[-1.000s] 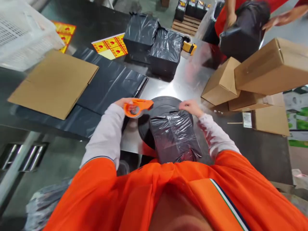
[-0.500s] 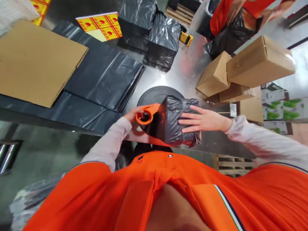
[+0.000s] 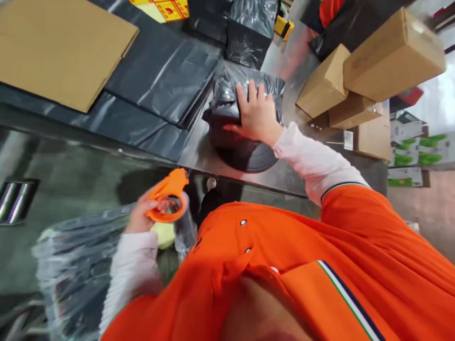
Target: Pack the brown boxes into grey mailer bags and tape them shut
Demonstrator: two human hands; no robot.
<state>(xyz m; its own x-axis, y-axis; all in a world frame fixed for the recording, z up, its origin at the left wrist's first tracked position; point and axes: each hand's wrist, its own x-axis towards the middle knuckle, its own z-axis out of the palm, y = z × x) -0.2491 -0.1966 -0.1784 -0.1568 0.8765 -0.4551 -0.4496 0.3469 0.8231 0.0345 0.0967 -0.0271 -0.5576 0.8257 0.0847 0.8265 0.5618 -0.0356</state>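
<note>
My left hand point(image 3: 144, 210) is closed round an orange tape dispenser point(image 3: 166, 217), held out beyond the table's near edge. My right hand point(image 3: 258, 113) lies with fingers spread on top of a box wrapped in black plastic point(image 3: 227, 83). Under that wrapped box is a round black turntable point(image 3: 249, 166), partly covered by it. The lower side of the box is in shadow, and my right hand hides part of its top.
Stacked black plastic sheets point(image 3: 152, 80) with a flat cardboard piece point(image 3: 64, 47) cover the table's left. More black-wrapped boxes point(image 3: 250, 40) and a yellow tape dispenser point(image 3: 283, 28) stand behind. Cardboard boxes point(image 3: 391, 61) stand right. A co-worker's orange sleeve point(image 3: 330, 12) shows at the top.
My left hand has moved the tape dispenser away from the box, down and left past the table edge. The wrapped box has turned and shifted back, with my right hand on it.
</note>
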